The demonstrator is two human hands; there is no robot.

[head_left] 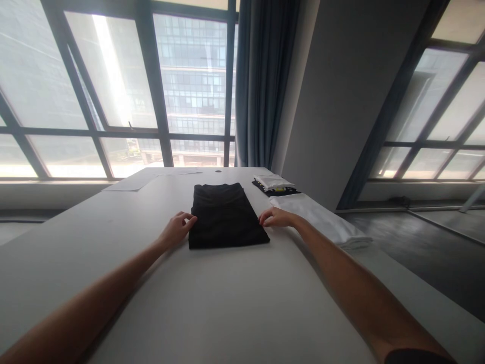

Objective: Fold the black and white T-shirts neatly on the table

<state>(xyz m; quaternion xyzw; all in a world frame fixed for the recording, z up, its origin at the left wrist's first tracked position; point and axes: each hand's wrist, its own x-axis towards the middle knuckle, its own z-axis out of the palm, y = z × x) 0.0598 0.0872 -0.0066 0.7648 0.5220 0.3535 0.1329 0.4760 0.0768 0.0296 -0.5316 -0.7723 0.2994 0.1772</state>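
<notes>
A black shirt point(227, 217), folded into a neat rectangle, lies flat on the white table point(227, 303) in front of me. What looks like its neckline is at the far edge. My left hand point(179, 228) pinches the shirt's left side edge, fingers curled and thumb close to them. On the opposite side, my right hand point(277, 217) has its bent fingertips closed at the right edge. The cloth between the fingers is mostly hidden. Both forearms rest low over the tabletop.
Folded white cloth point(322, 217) lies right of my right hand, along the table's right edge. Behind it sits a small stack of folded black and white clothes point(275, 184). White paper sheets point(131, 183) lie at the far left. Windows and a curtain point(261, 86) stand beyond.
</notes>
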